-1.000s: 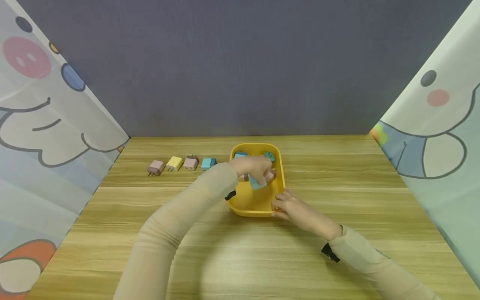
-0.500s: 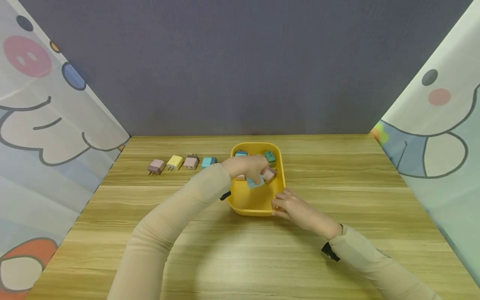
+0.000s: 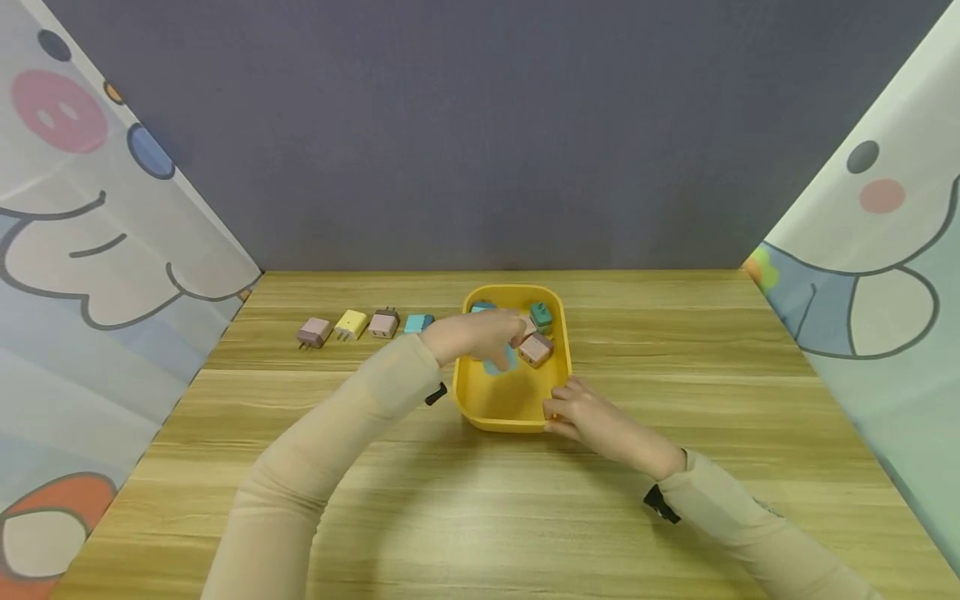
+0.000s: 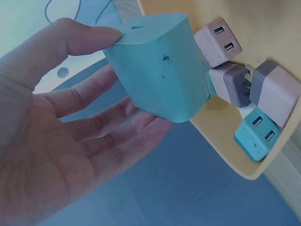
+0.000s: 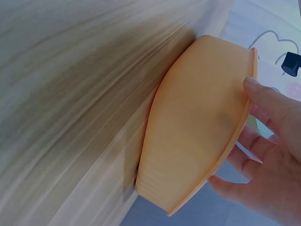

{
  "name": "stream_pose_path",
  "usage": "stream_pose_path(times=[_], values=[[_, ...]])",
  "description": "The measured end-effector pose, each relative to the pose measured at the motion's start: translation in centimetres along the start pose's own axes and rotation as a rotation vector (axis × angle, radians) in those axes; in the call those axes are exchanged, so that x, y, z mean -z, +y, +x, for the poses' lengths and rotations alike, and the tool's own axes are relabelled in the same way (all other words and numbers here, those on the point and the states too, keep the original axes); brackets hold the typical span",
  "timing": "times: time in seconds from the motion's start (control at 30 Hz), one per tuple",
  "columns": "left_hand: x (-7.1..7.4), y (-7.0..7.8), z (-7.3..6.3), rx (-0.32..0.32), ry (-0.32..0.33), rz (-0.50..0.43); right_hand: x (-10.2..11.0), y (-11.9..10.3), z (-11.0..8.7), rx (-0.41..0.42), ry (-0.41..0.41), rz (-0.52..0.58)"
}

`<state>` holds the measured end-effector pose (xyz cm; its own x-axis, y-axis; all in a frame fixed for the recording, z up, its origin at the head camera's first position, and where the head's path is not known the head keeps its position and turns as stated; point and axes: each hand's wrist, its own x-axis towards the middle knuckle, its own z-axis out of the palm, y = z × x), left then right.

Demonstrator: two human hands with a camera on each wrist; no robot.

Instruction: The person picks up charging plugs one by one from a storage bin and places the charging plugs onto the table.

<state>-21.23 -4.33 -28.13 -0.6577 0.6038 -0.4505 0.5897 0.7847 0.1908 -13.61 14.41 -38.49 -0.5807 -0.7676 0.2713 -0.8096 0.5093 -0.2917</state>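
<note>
My left hand (image 3: 480, 336) is above the yellow bin (image 3: 510, 404) and pinches a light-blue charger plug (image 4: 150, 70) between thumb and fingers. In the left wrist view the charger is large and clear of the others. Inside the bin lie several chargers: a pink one (image 3: 536, 350), a green one (image 3: 541, 316) and a blue one (image 3: 482, 307), with others partly behind the hand. At the bin's near right corner, my right hand (image 3: 596, 423) grips the rim, thumb outside the wall (image 5: 197, 108).
Left of the bin, several chargers stand in a row on the wooden table: a pink-and-mauve one (image 3: 313, 333), a yellow one (image 3: 351, 324), a pink-and-brown one (image 3: 384, 322) and a blue one (image 3: 418, 323). A dark panel (image 3: 495, 142) rises behind the table.
The left hand has shifted a little left within the bin area, still holding the light-blue charger, uncovering more of the pink chargers. My right hand stays on the rim.
</note>
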Motion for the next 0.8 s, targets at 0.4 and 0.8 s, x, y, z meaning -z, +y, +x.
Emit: stream_pose_path(times=[0.4,0.8], values=[[-0.2,-1.0,-2.4,-0.046,0.104,-0.016,-0.1,0.0,0.0,0.068,0.033,-0.107],[-0.4,-2.8,-4.7,0.003,0.176,-0.030,0.2,-0.3,0.1,0.056,-0.008,-0.131]])
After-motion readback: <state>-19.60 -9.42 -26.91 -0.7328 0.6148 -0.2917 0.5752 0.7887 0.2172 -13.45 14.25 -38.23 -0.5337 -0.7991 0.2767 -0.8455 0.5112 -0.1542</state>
